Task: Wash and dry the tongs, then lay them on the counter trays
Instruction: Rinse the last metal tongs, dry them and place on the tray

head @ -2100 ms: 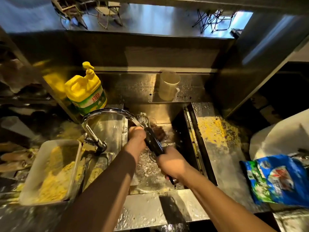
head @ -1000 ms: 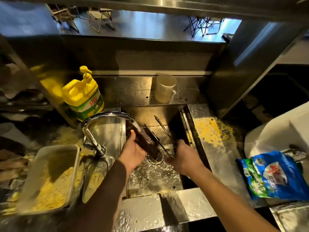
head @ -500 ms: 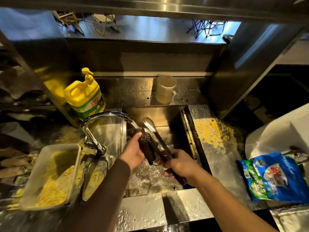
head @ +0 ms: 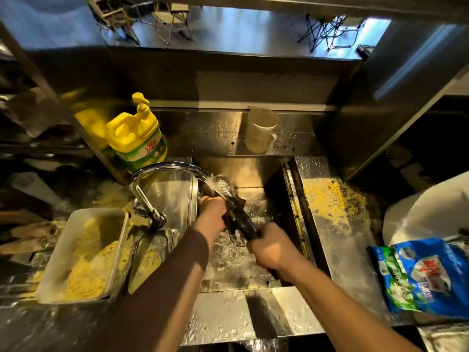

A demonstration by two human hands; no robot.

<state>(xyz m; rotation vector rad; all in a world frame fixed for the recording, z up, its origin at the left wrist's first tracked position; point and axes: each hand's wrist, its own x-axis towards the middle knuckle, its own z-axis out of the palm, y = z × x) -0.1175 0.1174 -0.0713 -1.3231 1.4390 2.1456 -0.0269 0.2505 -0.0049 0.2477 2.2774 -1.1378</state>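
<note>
Black-handled metal tongs (head: 237,214) slant over the steel sink (head: 291,199), their scalloped tips up under the stream from the curved faucet (head: 162,171). My right hand (head: 271,250) grips the handle end near the sink's front. My left hand (head: 213,212) is curled around the tongs' middle, with a dark cloth or sponge partly showing beside it. Water splashes over the sink floor below.
A yellow dish-soap jug (head: 135,135) stands behind the faucet. A metal tray (head: 61,250) with yellow crumbs sits to the left. Yellow crumbs cover the right counter (head: 332,199). A blue-green bag (head: 426,278) lies at right, a plastic jug (head: 258,133) behind the sink.
The tongs, spread open and held low a second ago, are now closed and raised so their tips sit under the running water. My left hand has slid up along them.
</note>
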